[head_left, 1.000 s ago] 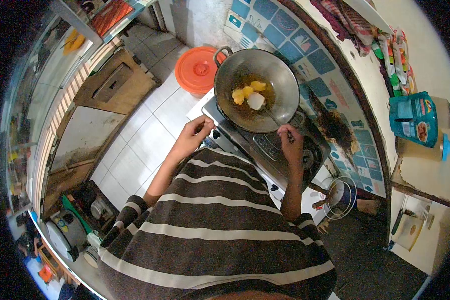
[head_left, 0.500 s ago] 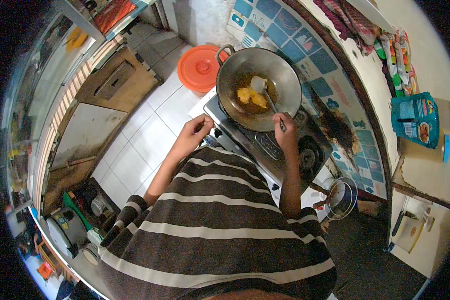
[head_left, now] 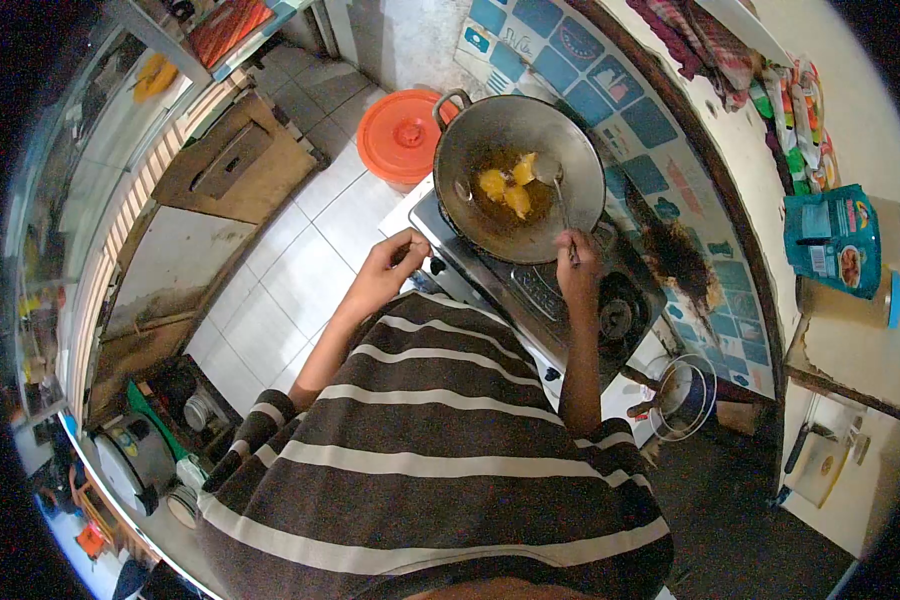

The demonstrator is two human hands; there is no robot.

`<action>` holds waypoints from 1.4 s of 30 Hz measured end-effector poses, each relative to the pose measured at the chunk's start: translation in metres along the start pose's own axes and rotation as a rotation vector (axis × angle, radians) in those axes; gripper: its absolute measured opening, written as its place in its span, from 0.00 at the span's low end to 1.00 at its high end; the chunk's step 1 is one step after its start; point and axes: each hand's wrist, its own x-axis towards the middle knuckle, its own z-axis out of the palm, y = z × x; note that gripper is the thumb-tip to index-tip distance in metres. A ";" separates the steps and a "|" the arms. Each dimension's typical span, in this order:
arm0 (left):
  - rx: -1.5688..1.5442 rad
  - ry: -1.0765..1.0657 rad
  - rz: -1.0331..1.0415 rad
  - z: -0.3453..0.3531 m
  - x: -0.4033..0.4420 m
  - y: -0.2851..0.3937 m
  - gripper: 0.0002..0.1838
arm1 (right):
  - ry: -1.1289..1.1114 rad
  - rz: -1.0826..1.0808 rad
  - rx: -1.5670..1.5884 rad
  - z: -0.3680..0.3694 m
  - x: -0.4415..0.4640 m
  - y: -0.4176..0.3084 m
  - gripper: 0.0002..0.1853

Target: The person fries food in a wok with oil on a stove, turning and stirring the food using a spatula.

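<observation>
My right hand [head_left: 577,262] is closed round the handle of a metal spatula [head_left: 561,200], whose head rests in a large wok [head_left: 475,130]. Three golden pieces of food [head_left: 519,202] lie in brownish oil at the bottom of the wok, the spatula head beside the upper right one. The wok sits on a gas stove [head_left: 530,290]. My left hand [head_left: 394,262], its fingers curled in, hovers by the stove's front edge near a black knob [head_left: 436,265]; nothing shows in it.
An orange lidded bucket [head_left: 410,130] stands left of the wok. The second burner [head_left: 620,310] is right of my forearm. Blue-patterned wall tiles [head_left: 640,120] run behind the stove. A teal pouch [head_left: 832,240] is at the far right, a wooden cabinet [head_left: 210,180] at the left.
The spatula head has moved right across the wok, and the food, clumped before, now lies as separate pieces. My right hand has shifted slightly; my left hand stays put.
</observation>
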 end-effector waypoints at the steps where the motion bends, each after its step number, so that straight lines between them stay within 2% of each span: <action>1: -0.012 -0.003 -0.006 0.000 0.001 -0.001 0.10 | 0.030 0.040 0.033 -0.002 -0.001 0.001 0.08; 3: -0.003 -0.009 0.006 -0.001 0.001 -0.004 0.10 | 0.092 0.120 0.100 -0.007 -0.003 0.001 0.09; 6: 0.011 -0.014 0.010 0.002 0.003 -0.002 0.10 | 0.107 0.114 -0.027 -0.016 0.000 0.001 0.11; 9: 0.007 -0.014 0.004 0.003 0.004 -0.004 0.11 | 0.080 0.200 0.006 -0.017 0.002 0.008 0.13; 12: 0.014 -0.019 -0.004 0.003 0.005 -0.007 0.10 | 0.116 0.147 -0.113 -0.003 0.006 0.032 0.14; 15: 0.016 -0.012 0.012 0.004 0.006 -0.009 0.10 | 0.081 0.244 -0.097 0.010 0.012 0.042 0.14; 17: 0.018 -0.004 0.020 0.005 0.005 -0.008 0.11 | 0.128 0.200 0.054 0.028 0.017 0.073 0.14; 21: 0.025 0.001 0.011 0.004 0.004 -0.001 0.13 | 0.129 0.046 0.313 0.027 0.030 0.063 0.09; 23: 0.025 0.007 0.006 0.002 0.002 0.000 0.13 | 0.224 -0.008 0.257 0.034 0.028 0.074 0.08; 27: 0.034 0.015 0.008 -0.001 0.002 0.000 0.13 | 0.208 -0.044 0.025 0.016 0.021 0.052 0.07; 30: 0.047 0.010 0.000 -0.001 0.002 -0.002 0.14 | 0.134 0.101 0.044 0.002 0.014 0.024 0.08; 32: 0.043 0.004 0.011 0.001 0.004 -0.002 0.14 | 0.054 0.216 0.100 0.006 0.009 0.055 0.12; 34: 0.029 0.002 0.040 0.003 0.005 -0.002 0.14 | 0.048 0.239 0.180 0.004 0.006 0.052 0.12; 36: 0.037 0.004 0.032 0.003 0.006 0.000 0.14 | 0.116 0.170 0.283 0.001 0.000 0.042 0.10; 42: 0.066 -0.018 0.012 0.006 0.008 0.000 0.14 | 0.116 0.328 0.553 -0.003 -0.006 0.045 0.09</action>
